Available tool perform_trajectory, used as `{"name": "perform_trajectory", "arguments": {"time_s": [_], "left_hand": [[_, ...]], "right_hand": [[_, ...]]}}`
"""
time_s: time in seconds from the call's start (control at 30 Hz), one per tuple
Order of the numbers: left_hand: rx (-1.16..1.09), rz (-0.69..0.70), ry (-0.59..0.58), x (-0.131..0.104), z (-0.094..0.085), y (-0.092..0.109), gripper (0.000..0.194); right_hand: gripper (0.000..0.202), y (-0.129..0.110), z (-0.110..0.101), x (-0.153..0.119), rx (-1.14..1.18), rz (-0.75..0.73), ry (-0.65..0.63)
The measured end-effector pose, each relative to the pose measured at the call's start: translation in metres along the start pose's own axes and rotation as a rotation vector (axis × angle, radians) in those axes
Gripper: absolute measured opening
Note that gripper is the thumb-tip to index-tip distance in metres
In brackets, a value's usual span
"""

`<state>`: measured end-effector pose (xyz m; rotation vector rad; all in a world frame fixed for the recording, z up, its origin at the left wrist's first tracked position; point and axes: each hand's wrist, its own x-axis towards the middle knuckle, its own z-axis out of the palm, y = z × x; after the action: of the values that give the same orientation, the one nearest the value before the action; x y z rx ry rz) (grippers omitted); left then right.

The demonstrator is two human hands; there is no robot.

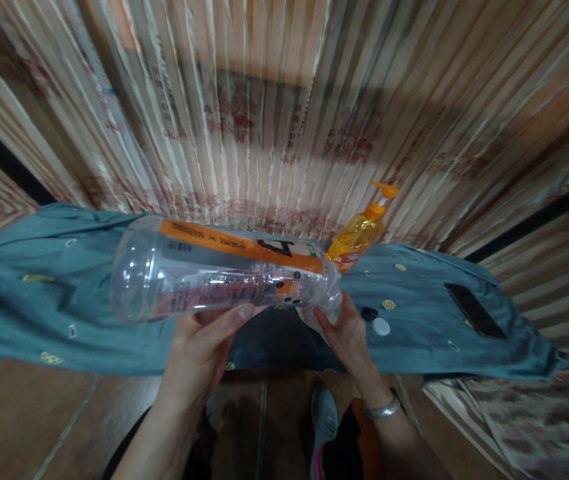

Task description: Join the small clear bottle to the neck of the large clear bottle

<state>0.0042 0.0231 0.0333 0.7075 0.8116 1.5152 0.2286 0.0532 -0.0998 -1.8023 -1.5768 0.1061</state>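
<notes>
A large clear plastic bottle (224, 270) with an orange and grey label is held sideways above the cloth-covered table, its rounded end to the left. My left hand (207, 343) supports its underside, with the thumb along the label; the other fingers are hidden behind it. At the narrower right end, my right hand (342, 333) has its fingers closed around the bottle. Something white, perhaps a cloth or tissue (309, 320), shows beneath the bottle beside my right fingers. Just right of that hand lie a black cap (369, 313) and a white round lid (381, 326).
A pump bottle of yellow liquid (357, 237) with an orange top stands behind the bottle's right end. A dark phone (474, 310) lies on the right of the blue-green tablecloth (99, 293). A pleated, printed curtain (284, 120) hangs behind the table.
</notes>
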Motion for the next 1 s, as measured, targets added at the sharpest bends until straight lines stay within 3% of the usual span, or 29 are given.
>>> {"name": "perform_trajectory", "arguments": {"time_s": [0.67,1.0], "left_hand": [[0.014,0.010,-0.014,0.0013,-0.0027,0.0004,0.019],[-0.004,-0.004,-0.001,0.0008,0.0006,0.0018,0.029]], "right_hand": [[0.057,0.0003,-0.0013,0.0009,0.003,-0.004,-0.003],[0.056,0.0010,0.0003,0.0008,0.005,-0.021,0.016]]}}
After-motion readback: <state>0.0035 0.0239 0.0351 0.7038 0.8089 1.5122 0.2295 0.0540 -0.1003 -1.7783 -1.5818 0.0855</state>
